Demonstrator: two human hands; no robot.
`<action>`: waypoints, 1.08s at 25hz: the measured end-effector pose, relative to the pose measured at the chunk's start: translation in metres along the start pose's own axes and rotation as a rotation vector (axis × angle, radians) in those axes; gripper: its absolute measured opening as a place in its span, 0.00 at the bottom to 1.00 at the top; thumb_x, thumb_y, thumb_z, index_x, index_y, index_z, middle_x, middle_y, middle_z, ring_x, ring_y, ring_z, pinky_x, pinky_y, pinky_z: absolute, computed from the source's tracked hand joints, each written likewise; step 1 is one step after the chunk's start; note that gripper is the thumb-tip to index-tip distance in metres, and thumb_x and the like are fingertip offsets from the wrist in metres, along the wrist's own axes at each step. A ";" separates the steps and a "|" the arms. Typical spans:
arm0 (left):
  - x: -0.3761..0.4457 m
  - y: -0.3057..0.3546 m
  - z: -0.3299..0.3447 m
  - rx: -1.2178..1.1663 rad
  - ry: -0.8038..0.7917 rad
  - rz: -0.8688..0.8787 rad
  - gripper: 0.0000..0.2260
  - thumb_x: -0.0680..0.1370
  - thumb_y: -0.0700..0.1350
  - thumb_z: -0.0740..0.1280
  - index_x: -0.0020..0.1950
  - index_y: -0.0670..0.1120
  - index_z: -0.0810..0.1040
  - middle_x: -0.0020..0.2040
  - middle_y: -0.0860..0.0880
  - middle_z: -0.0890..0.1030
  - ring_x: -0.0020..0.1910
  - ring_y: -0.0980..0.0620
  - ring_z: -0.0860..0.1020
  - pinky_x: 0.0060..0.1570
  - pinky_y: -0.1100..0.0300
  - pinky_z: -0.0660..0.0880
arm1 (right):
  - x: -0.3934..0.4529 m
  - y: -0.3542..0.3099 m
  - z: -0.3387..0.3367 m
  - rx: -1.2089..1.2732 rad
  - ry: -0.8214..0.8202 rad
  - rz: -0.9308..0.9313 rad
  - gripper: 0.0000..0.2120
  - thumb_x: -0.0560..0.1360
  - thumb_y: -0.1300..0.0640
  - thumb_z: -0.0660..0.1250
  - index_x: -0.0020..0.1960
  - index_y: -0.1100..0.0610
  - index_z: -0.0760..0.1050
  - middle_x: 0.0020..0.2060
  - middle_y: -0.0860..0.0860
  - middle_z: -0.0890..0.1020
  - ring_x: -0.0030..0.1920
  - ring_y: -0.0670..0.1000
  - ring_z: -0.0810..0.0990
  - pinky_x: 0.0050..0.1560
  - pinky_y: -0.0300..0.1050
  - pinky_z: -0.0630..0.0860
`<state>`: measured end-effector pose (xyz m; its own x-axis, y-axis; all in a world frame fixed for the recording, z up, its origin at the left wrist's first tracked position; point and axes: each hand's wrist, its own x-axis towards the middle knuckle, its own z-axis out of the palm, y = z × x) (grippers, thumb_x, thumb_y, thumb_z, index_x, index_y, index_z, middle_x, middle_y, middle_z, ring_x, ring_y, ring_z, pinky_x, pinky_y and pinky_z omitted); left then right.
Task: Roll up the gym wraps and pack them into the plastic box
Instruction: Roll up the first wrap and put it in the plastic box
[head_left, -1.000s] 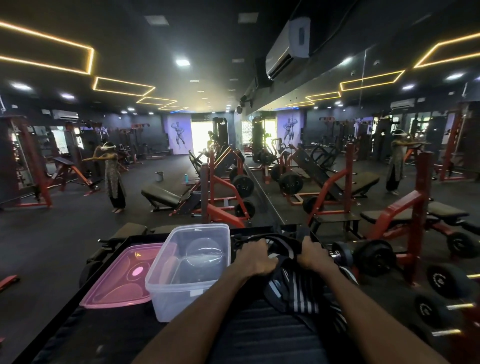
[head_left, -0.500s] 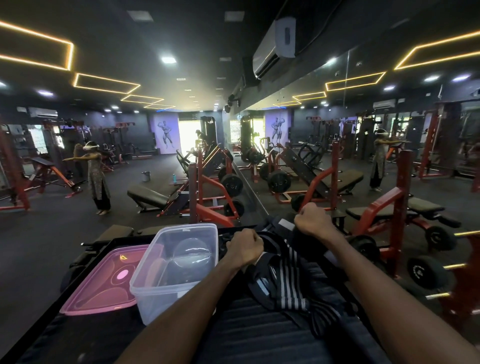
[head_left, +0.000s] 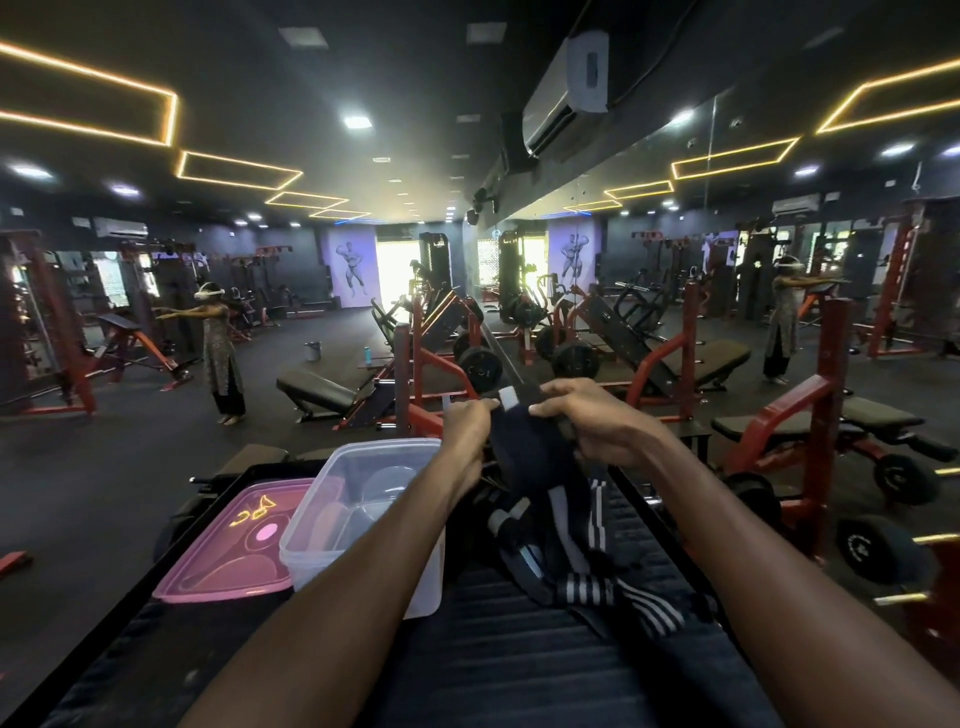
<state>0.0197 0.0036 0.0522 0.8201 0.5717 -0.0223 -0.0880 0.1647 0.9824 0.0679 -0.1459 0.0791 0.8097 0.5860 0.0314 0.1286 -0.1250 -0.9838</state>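
1. Wraps (head_left: 540, 467), head view: one dark wrap is lifted above the bench (head_left: 519, 665). The left hand (head_left: 470, 431) pinches its top edge, and the right hand (head_left: 597, 426) grips it beside the white tab (head_left: 506, 399). The other end hangs down into a loose striped pile on the bench.
2. Risk: the hanging tail lies over the other strips, so rolling from here could pull them along or tangle them. A slack roll may also open again, I think, because the fabric looks soft and elastic.
3. Risk: the box (head_left: 363, 509) stands just beside the left forearm. A wide elbow move could push it onto the lid (head_left: 234, 551) or towards the bench edge.
4. Materials: the wraps are flat woven bands, black with white stripes. The box is clear thin plastic with rounded corners and looks empty, though reflections make this uncertain. The lid is pink, translucent and flat. The bench pad is dark and ribbed.
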 end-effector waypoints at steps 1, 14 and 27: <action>-0.004 0.006 -0.003 -0.006 0.015 0.038 0.05 0.76 0.38 0.66 0.40 0.42 0.79 0.34 0.45 0.80 0.30 0.49 0.76 0.31 0.60 0.70 | -0.002 0.003 0.001 0.002 -0.022 0.024 0.12 0.78 0.56 0.68 0.60 0.59 0.76 0.44 0.60 0.83 0.37 0.56 0.79 0.42 0.53 0.77; -0.051 0.025 -0.072 0.554 -0.399 -0.301 0.07 0.70 0.39 0.62 0.39 0.42 0.80 0.36 0.43 0.82 0.30 0.48 0.78 0.31 0.62 0.74 | 0.012 0.037 0.040 0.455 0.295 0.248 0.04 0.74 0.66 0.72 0.46 0.67 0.79 0.39 0.61 0.84 0.37 0.58 0.84 0.34 0.50 0.81; -0.058 0.041 -0.090 1.433 -0.722 -0.336 0.09 0.78 0.45 0.68 0.53 0.41 0.83 0.47 0.42 0.85 0.37 0.46 0.82 0.38 0.56 0.80 | -0.007 0.066 0.042 -0.579 -0.342 0.232 0.12 0.78 0.52 0.68 0.42 0.60 0.80 0.32 0.54 0.79 0.27 0.50 0.79 0.28 0.46 0.78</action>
<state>-0.0827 0.0497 0.0771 0.8078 0.1272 -0.5756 0.3660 -0.8737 0.3205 0.0465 -0.1249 0.0061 0.6404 0.6989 -0.3184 0.3348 -0.6271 -0.7033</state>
